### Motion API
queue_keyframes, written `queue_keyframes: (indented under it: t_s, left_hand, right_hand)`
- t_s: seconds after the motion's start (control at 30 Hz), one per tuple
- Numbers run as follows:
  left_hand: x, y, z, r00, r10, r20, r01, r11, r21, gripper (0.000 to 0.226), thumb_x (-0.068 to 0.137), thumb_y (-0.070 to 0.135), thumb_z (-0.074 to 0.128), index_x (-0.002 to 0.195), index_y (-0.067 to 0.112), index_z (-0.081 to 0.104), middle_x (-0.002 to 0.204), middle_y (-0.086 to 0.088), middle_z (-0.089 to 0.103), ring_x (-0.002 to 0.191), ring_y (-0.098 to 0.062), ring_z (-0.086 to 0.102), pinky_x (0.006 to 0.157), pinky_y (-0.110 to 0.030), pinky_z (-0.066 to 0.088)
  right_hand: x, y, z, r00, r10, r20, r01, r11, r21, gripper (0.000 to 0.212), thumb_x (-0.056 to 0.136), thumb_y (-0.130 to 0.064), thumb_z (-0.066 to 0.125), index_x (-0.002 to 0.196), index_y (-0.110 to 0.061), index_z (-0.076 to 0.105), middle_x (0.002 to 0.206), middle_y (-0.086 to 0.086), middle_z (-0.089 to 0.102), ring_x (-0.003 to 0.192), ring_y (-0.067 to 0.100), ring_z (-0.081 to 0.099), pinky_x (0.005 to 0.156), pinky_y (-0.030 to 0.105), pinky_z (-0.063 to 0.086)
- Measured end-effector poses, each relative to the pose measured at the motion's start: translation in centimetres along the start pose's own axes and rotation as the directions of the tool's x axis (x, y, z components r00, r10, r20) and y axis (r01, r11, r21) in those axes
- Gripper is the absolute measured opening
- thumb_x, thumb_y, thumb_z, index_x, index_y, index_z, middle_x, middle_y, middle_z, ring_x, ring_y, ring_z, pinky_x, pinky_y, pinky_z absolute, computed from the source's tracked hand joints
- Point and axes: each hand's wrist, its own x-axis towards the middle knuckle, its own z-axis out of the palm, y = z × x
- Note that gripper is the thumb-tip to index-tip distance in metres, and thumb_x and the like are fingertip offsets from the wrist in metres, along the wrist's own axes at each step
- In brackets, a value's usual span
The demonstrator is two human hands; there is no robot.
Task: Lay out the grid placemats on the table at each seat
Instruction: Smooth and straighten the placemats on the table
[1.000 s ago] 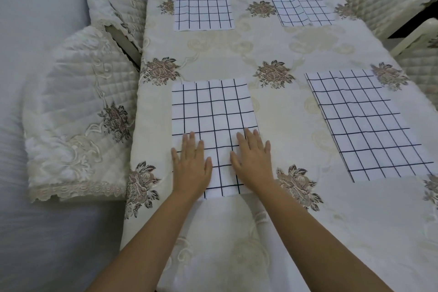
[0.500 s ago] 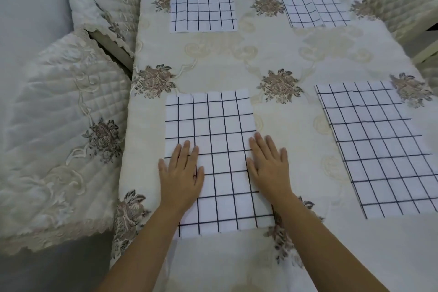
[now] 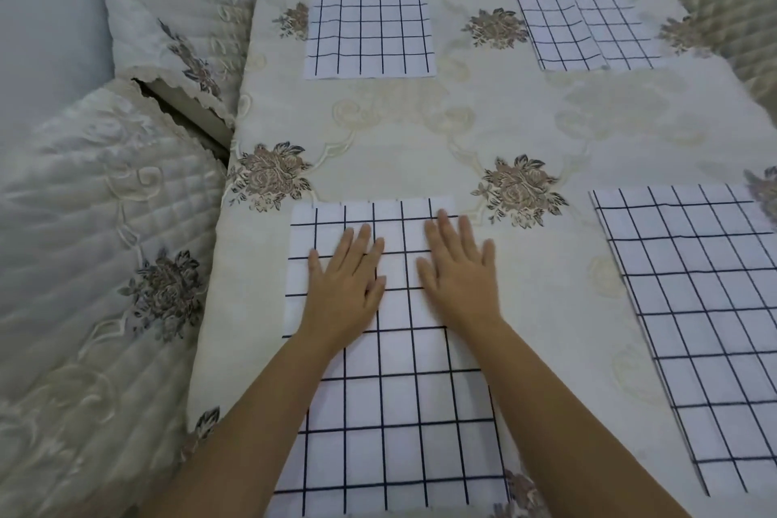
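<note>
A cream tablecloth (image 3: 420, 130) with brown rose motifs (image 3: 269, 175) fills the centre. Quilted chair covers (image 3: 96, 223) lie at the left edge. Another, blurred, is perhaps at upper right (image 3: 723, 13).

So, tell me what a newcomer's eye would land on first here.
The left hand and right hand press flat, fingers straight, on the nearest grid placemat at the table's near left. Three more lie on the cream flowered tablecloth: the far-left placemat, the far-right placemat and the near-right placemat. Quilted chair covers crowd the table's left side.
</note>
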Motion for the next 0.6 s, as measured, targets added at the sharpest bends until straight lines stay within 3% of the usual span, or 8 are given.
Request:
queue_keyframes:
  t_s: [0.1, 0.2, 0.47, 0.6]
  left_hand:
    - [-0.1, -2.1, -0.6, 0.992, -0.125, 0.000, 0.125, 0.992, -0.003, 0.069, 0.086, 0.053, 0.015, 0.144, 0.020, 0.030, 0.156, -0.006, 0.017, 0.144, -0.026, 0.009, 0.106, -0.064, 0.014]
    - [0.6, -3.3, -1.1, 0.970, -0.239, 0.036, 0.237, 0.969, 0.066, 0.078, 0.079, 0.063, 0.005, 0.147, 0.028, 0.018, 0.158, -0.004, 0.004, 0.145, -0.028, -0.001, 0.105, -0.066, 0.010]
    - [0.7, -3.3, -1.0, 0.968, -0.241, 0.064, 0.235, 0.968, 0.092, 0.081, 0.075, 0.065, -0.001, 0.148, 0.032, 0.012, 0.158, 0.000, -0.003, 0.145, -0.024, -0.007, 0.107, -0.064, 0.007]
    - [1.0, -2.1, -1.9, 0.976, -0.216, 0.004, 0.215, 0.976, 0.034, 0.076, 0.080, 0.056, 0.008, 0.147, 0.023, 0.021, 0.157, -0.008, 0.005, 0.145, -0.029, 0.000, 0.106, -0.065, 0.008]
  right_hand:
    - [-0.2, 1.0, -0.4, 0.999, 0.043, 0.002, -0.043, 0.999, -0.006, 0.072, 0.082, -0.052, 0.000, 0.149, -0.025, 0.008, 0.158, -0.006, -0.001, 0.146, 0.020, -0.003, 0.113, 0.053, 0.006]
    - [-0.3, 0.9, -0.3, 0.999, 0.041, 0.014, -0.041, 0.999, 0.010, 0.072, 0.081, -0.052, -0.001, 0.148, -0.026, 0.004, 0.155, -0.009, -0.008, 0.146, 0.017, -0.006, 0.114, 0.051, 0.004]
    - [-0.3, 0.9, -0.5, 0.999, 0.048, -0.003, -0.048, 0.998, 0.035, 0.075, 0.079, -0.054, -0.003, 0.148, -0.026, 0.005, 0.148, -0.015, -0.017, 0.146, 0.017, -0.007, 0.115, 0.050, 0.003]
    - [0.2, -0.1, -1.4, 0.992, 0.128, -0.017, -0.124, 0.982, 0.145, 0.079, 0.077, -0.053, -0.003, 0.149, -0.023, 0.008, 0.157, -0.009, -0.004, 0.146, 0.020, -0.007, 0.113, 0.055, -0.003]
